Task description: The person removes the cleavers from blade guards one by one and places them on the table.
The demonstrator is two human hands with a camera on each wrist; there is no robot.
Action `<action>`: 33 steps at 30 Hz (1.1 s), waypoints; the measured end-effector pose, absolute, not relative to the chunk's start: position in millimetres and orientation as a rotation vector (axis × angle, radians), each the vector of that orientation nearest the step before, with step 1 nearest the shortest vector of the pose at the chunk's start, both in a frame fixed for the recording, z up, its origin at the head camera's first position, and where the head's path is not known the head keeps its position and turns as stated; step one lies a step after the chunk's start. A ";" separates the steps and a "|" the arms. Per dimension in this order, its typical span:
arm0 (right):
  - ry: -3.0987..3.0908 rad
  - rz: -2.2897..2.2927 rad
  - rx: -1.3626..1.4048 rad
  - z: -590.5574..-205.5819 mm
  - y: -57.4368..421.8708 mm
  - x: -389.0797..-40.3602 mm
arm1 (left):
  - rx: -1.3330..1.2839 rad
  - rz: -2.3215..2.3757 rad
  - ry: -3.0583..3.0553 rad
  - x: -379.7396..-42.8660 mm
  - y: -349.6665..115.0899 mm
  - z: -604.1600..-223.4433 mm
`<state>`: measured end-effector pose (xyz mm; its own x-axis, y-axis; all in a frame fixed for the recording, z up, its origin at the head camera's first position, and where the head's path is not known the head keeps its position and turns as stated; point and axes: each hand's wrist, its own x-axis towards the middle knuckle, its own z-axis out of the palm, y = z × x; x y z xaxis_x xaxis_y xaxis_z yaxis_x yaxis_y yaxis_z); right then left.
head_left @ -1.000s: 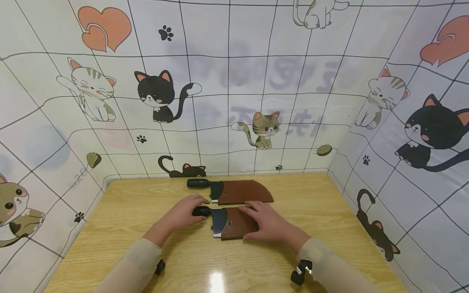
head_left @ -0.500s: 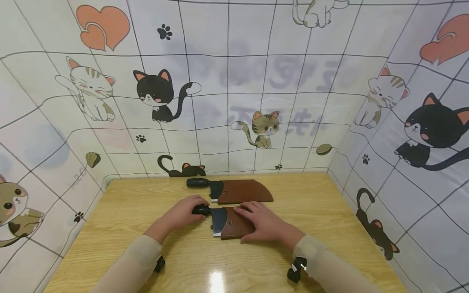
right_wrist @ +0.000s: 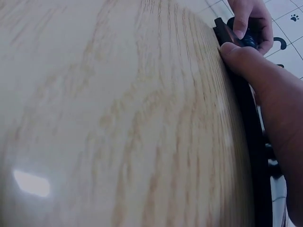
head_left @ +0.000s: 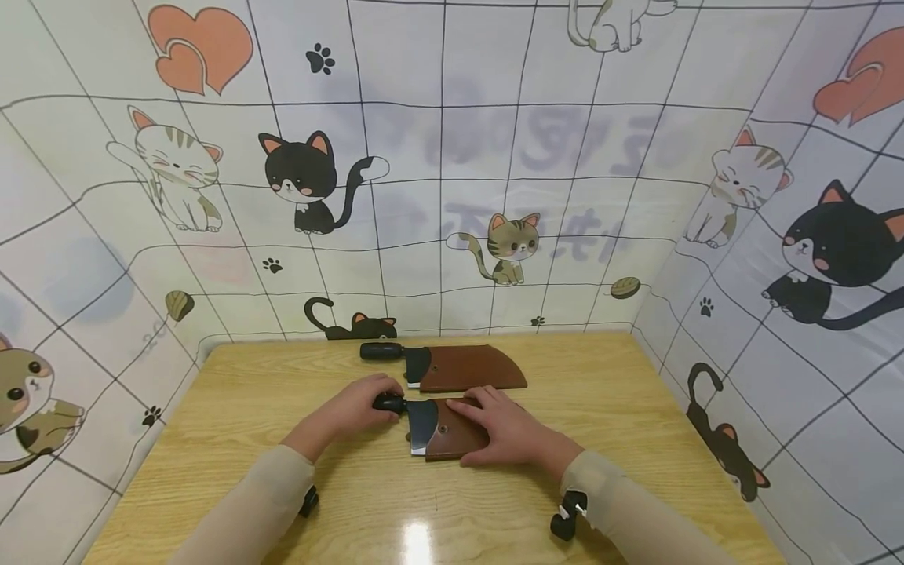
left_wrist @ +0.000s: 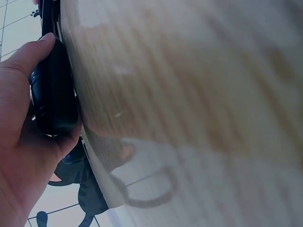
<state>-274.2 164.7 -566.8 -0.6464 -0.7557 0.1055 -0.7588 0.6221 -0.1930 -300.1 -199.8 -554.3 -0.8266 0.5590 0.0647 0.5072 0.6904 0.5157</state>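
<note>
Behind and to both sides, a white gridded backdrop point(head_left: 410, 271) printed with cartoon cats point(head_left: 300, 184), paw prints point(head_left: 320, 59) and hearts point(head_left: 215, 39). Below, a wood-grain table point(head_left: 593, 369). Reaching in from the near side, two beige sleeves point(head_left: 247, 502).

Near the table's back edge, a larger sheathed cleaver point(head_left: 469, 369), lying flat, rounded end to the right, touched by neither hand. Just in front, roughly parallel, a smaller sheathed cleaver point(head_left: 422, 424), the thing being worked on, lying low on the table with its grip end to the left.

Over much of its blade, a brown leather sheath point(head_left: 455, 443), right end hidden under the right hand point(head_left: 512, 431). Grasping there: thumb at the near edge, fingers over the far side; firmness impossible to tell. At the other end, the left hand point(head_left: 363, 404), holding the black handle point(left_wrist: 54, 90) between thumb and fingers. Smaller again, a snap stud point(head_left: 442, 429) by the sheath's mouth; fastened or loose, cannot tell. Along the exposed blade's near side, a bright strip point(head_left: 418, 451).

Step in hand, by judgement: securing the smaller cleaver at both ends, not yet unsheathed. For the next move, probably needed: a steady two-ended hold, fingers clear of the bright strip, and, for any drawing apart, a straight pull lengthwise.
</note>
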 end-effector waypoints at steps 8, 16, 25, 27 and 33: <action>-2.776 0.320 1.313 -567.7 164.9 -275.6 | 0.918 0.879 2.783 -300.9 -201.3 -550.2; -2.795 0.383 1.286 -548.3 164.7 -270.3 | 0.913 1.019 2.802 -300.0 -201.2 -546.2; -2.796 0.374 1.292 -535.4 165.9 -264.7 | 0.882 1.129 2.764 -296.3 -201.1 -541.4; -2.803 0.364 1.286 -533.5 165.4 -263.5 | 0.881 1.141 2.774 -295.2 -201.1 -540.0; -2.844 0.253 1.238 -532.1 161.1 -258.3 | 0.922 1.194 2.789 -294.7 -201.5 -542.7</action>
